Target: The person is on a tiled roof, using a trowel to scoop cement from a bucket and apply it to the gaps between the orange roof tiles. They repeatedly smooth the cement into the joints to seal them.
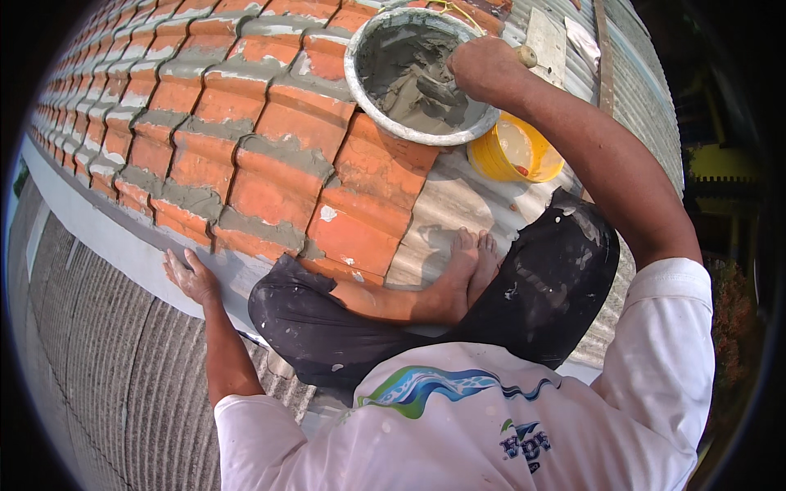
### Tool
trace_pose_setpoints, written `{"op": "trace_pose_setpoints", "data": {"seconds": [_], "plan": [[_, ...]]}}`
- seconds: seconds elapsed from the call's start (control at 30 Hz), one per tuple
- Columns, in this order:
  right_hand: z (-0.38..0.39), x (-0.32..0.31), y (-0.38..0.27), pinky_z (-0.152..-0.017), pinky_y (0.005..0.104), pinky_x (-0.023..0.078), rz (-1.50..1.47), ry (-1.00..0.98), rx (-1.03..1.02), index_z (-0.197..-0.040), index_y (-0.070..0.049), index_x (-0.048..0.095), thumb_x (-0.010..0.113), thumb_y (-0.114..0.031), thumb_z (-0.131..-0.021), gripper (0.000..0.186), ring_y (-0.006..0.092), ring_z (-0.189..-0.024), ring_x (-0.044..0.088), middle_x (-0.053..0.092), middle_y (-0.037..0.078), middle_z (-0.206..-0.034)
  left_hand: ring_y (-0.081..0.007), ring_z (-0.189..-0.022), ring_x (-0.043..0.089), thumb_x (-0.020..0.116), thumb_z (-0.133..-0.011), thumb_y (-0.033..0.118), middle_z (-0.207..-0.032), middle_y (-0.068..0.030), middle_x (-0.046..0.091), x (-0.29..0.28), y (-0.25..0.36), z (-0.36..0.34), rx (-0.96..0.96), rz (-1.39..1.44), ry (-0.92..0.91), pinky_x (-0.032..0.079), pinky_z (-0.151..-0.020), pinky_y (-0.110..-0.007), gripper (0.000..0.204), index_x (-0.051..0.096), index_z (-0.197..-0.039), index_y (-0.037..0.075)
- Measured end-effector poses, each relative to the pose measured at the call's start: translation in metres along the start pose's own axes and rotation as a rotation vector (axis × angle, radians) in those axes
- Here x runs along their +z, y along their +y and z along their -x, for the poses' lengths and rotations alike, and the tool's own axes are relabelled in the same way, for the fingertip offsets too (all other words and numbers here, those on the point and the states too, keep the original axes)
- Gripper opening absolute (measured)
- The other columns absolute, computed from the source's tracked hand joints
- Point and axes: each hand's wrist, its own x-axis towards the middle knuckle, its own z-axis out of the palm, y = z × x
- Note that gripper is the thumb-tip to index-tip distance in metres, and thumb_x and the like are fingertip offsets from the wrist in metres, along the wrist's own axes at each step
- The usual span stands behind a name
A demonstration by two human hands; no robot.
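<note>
My right hand (483, 69) grips a trowel with a pale rounded handle end (526, 56); its blade (438, 90) is in the wet grey mortar (405, 69) inside a round, mortar-smeared bucket (358, 82). My left hand (190, 274) is open, dusted with pale residue, on or just over the light flat ledge (86, 213) along the lower tile edge. Orange roof tiles (274, 188) carry streaks and patches of grey mortar (262, 229) along their overlaps. Below the bucket sits a yellow pail (516, 168) holding cloudy liquid.
My legs are folded on the roof, bare feet (458, 270) on pale corrugated sheeting (426, 204). A lower grey corrugated roof (98, 327) lies left. A pale board (544, 41) and wooden batten (604, 57) lie at upper right. A drop with plants shows at far right.
</note>
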Motion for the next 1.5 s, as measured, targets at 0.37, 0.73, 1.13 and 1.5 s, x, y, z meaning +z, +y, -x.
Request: {"op": "trace_pose_setpoints", "data": {"seconds": [0.37, 0.73, 1.13, 1.5], "plan": [[-0.053, 0.038, 0.019, -0.079, 0.0443, 0.063, -0.083, -0.332, -0.211, -0.103, -0.008, 0.081, 0.076, -0.015, -0.08, 0.025, 0.0319, -0.094, 0.079, 0.08, 0.014, -0.1, -0.0407, -0.16, 0.03, 0.05, -0.111, 0.049, -0.168, -0.0233, 0.042, 0.003, -0.003, -0.003, 0.034, -0.058, -0.005, 0.018, -0.133, -0.05, 0.069, 0.049, -0.16, 0.001], [0.013, -0.009, 0.094, -0.04, 0.0256, 0.042, -0.974, -0.524, 0.03, -0.075, -0.006, 0.071, 0.078, -0.024, -0.086, 0.022, 0.0085, -0.042, 0.051, 0.057, 0.0, -0.055, -0.0416, -0.159, 0.03, 0.052, -0.11, 0.046, -0.168, -0.0243, 0.043, 0.0, 0.006, 0.001, 0.024, 0.012, 0.013, 0.02, -0.133, -0.05, 0.067, 0.049, -0.159, 0.0], [0.12, -0.055, -0.121, -0.067, 0.0408, 0.055, -0.931, -0.416, 0.022, -0.118, 0.007, 0.064, 0.068, -0.023, -0.097, 0.036, 0.0263, -0.073, 0.066, 0.067, 0.017, -0.089, -0.0408, -0.159, 0.033, 0.056, -0.108, 0.045, -0.165, -0.0241, 0.047, 0.002, 0.002, 0.002, 0.026, 0.044, 0.086, 0.019, -0.134, -0.049, 0.067, 0.051, -0.158, 0.001], [-0.012, 0.022, -0.216, -0.074, 0.0482, 0.059, -0.521, -0.608, -0.315, -0.086, 0.008, 0.076, 0.073, -0.022, -0.087, 0.029, 0.0385, -0.076, 0.076, 0.075, 0.025, -0.084, -0.0422, -0.159, 0.034, 0.061, -0.105, 0.047, -0.163, -0.027, 0.048, 0.005, -0.003, 0.003, 0.04, 0.106, 0.17, 0.019, -0.133, -0.051, 0.071, 0.051, -0.157, 0.0]]}}
